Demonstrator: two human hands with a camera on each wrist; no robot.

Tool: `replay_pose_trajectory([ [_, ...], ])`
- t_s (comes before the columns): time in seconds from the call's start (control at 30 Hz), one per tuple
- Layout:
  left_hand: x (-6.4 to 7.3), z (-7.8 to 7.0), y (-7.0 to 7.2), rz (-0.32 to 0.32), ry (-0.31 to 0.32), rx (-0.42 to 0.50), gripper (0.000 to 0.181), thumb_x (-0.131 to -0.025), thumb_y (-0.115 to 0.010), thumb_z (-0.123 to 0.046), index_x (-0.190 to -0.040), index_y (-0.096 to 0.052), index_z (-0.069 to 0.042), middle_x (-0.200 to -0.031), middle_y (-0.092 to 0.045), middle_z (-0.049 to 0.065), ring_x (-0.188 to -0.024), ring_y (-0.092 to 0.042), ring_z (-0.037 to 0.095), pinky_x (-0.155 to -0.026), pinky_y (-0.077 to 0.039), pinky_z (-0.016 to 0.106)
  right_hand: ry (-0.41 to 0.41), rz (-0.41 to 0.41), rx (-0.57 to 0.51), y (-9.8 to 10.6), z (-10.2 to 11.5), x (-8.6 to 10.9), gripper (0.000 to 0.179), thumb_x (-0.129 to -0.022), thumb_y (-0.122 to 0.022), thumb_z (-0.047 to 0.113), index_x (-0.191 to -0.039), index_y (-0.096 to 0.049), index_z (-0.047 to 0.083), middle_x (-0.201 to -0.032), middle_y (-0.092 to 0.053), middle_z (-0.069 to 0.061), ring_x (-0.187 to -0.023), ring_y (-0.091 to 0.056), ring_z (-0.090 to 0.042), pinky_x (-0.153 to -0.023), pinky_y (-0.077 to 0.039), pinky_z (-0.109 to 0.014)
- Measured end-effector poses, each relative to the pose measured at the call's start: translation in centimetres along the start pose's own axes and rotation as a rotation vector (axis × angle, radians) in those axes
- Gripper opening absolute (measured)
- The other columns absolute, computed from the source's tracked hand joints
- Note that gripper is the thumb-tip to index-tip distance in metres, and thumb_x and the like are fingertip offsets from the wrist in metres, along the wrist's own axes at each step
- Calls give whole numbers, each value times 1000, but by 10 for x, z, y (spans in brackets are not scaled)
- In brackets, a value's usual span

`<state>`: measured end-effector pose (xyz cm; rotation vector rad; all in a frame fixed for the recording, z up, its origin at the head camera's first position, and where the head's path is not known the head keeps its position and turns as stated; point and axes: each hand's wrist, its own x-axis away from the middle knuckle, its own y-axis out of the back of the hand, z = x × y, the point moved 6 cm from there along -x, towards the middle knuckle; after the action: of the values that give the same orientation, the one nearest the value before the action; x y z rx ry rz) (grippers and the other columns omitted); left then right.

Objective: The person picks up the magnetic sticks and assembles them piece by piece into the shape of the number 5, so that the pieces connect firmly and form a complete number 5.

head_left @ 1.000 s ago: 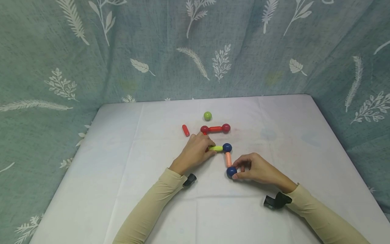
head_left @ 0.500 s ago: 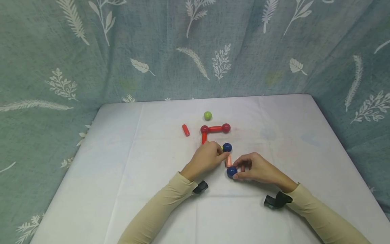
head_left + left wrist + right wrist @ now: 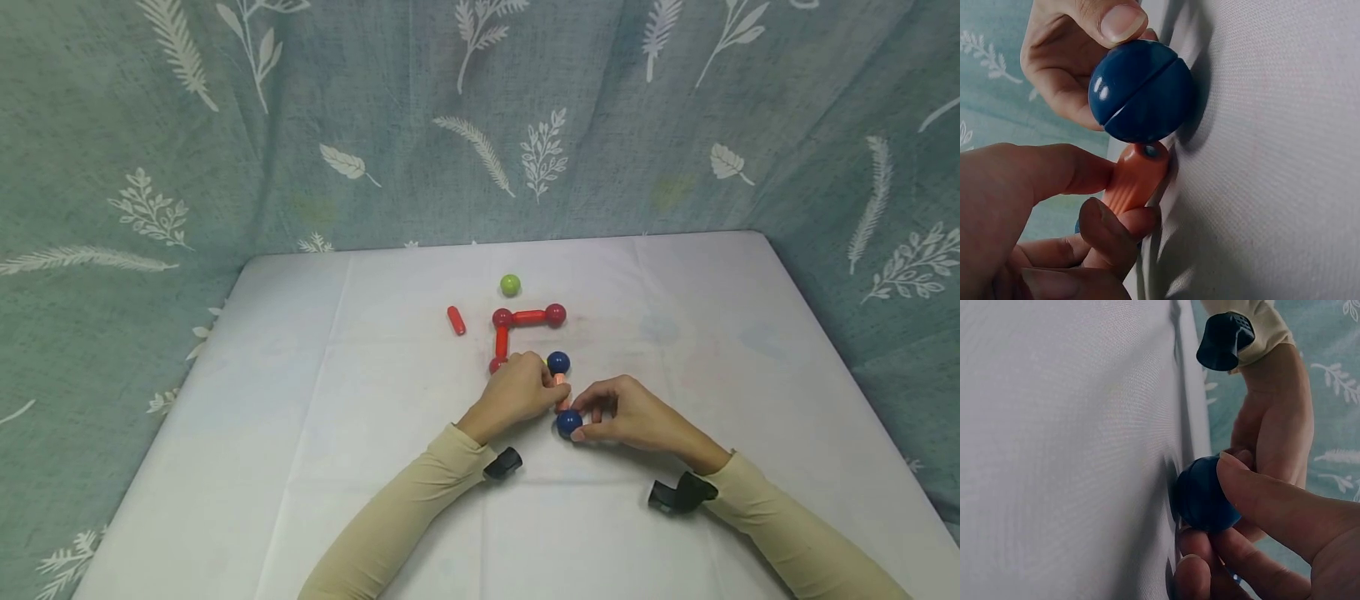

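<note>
In the head view, my left hand pinches a salmon-orange rod, which has a ridged side and a small metal dot at its end. My right hand holds a dark blue ball between thumb and fingers; a groove around it shows in the left wrist view. The rod's end meets this ball. At the rod's far end sits a second blue ball. A yellow rod beside that ball is mostly hidden behind my left hand.
Just beyond my left hand, red balls and red rods form a bent chain. A loose red rod lies left of it, and a green ball rests behind. Everything is on a white cloth-covered table.
My left hand has moved right and toward me, from the yellow rod to the orange rod, uncovering the near red rod and ball. The right hand has stayed on the blue ball.
</note>
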<state>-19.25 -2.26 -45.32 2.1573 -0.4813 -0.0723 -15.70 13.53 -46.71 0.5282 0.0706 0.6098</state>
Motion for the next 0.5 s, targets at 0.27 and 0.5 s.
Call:
replay_pose_trajectory([
  [0.27,-1,2,1,5,-5,56,48,-88,-72,-25,-46,-50,-19,-42,-35,-12,-42,-31,2,-42,-17,20,2,-22,10,-1,2,0,31,-79,-91,23,-102,-77,8,-88,-74,-2,-74,-60,-7,-65,-49,-21],
  [0.5,0,2,2,11,-2,45,45,-89,-72,-26,-48,-56,-17,-43,-36,-11,-43,-33,3,-43,-18,20,-5,-37,30,-2,0,-1,29,-79,-90,25,-100,-78,10,-85,-73,0,-71,-59,-6,-62,-47,-22],
])
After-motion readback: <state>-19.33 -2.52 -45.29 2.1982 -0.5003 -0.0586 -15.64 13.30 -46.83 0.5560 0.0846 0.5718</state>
